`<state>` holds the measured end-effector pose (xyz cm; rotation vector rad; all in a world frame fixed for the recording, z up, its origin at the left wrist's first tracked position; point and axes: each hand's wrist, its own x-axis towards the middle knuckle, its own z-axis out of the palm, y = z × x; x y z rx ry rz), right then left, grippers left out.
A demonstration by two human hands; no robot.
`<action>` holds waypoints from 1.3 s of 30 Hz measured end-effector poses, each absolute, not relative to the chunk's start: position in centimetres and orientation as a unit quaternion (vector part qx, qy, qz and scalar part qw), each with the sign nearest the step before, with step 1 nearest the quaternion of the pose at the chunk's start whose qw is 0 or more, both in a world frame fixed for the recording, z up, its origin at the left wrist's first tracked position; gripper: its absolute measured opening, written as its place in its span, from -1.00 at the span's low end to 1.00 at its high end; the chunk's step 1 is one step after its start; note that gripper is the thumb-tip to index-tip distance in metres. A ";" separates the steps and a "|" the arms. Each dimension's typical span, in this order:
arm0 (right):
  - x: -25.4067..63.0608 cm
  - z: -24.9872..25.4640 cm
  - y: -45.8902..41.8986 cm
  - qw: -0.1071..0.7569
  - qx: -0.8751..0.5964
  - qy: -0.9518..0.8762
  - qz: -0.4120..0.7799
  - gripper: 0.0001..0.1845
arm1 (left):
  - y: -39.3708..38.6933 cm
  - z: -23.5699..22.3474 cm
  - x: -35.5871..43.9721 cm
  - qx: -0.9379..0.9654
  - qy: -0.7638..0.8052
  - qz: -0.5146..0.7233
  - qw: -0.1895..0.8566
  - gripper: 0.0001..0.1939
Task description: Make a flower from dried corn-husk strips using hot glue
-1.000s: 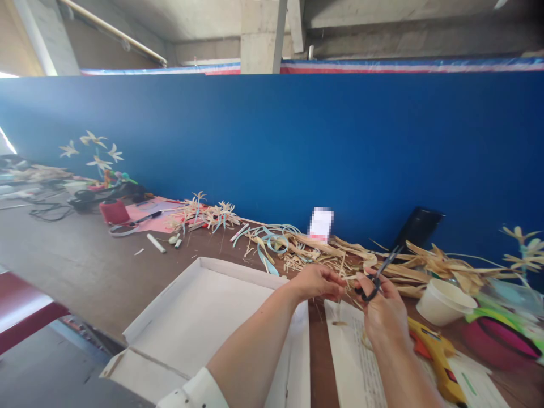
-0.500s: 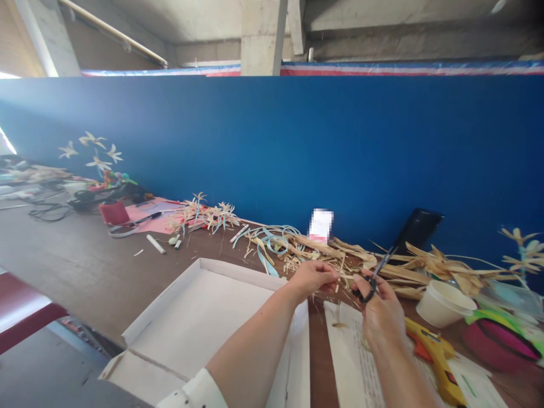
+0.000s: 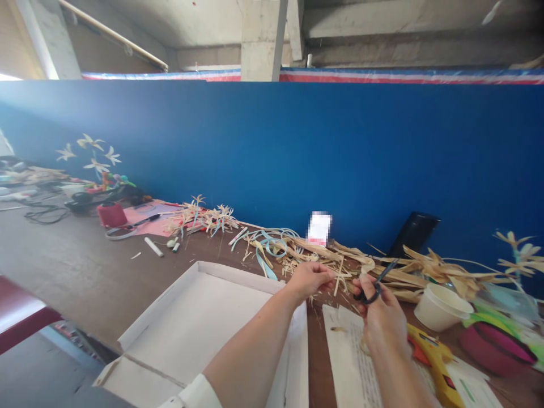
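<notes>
My left hand (image 3: 312,279) is closed in a pinch on a thin, pale strip of dried husk (image 3: 341,276), whose end sticks out toward my right hand. A pair of scissors (image 3: 377,288) with black handles sits in my right hand (image 3: 385,317), its blades pointing up and away. The thumb and fingers of that hand are bent close to the strip; whether they touch it I cannot tell. Behind both hands lies a heap of dried husk strips (image 3: 297,263) and cut scraps. A printed sheet of paper (image 3: 346,340) lies below, between my forearms.
An open white cardboard box (image 3: 182,317) is under my left forearm. On the right are a yellow glue gun (image 3: 444,368), a paper cup (image 3: 442,309) and a pink pouch (image 3: 495,348). Husk flowers (image 3: 208,218) and light-blue ribbon (image 3: 272,243) lie along the blue partition (image 3: 255,147).
The view has tilted slightly. Fingers of my right hand have drawn back a little from the strip, and the scissors have turned slightly lower. My left hand keeps its pinch.
</notes>
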<state>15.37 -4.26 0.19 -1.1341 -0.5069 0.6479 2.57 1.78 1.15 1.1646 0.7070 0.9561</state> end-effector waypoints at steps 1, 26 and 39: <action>15.3 0.3 -4.3 0.761 -0.520 -0.236 0.309 -0.46 | 1.8 1.1 2.6 0.518 0.310 0.424 0.675 -0.82; 15.9 0.3 -4.1 0.758 -0.411 -0.209 0.462 -0.60 | 1.8 1.3 2.3 0.524 0.280 0.425 0.683 -0.73; 15.6 1.3 -4.8 0.708 -0.542 -0.313 0.328 -0.53 | 2.4 1.2 2.2 0.496 0.308 0.489 0.648 -0.79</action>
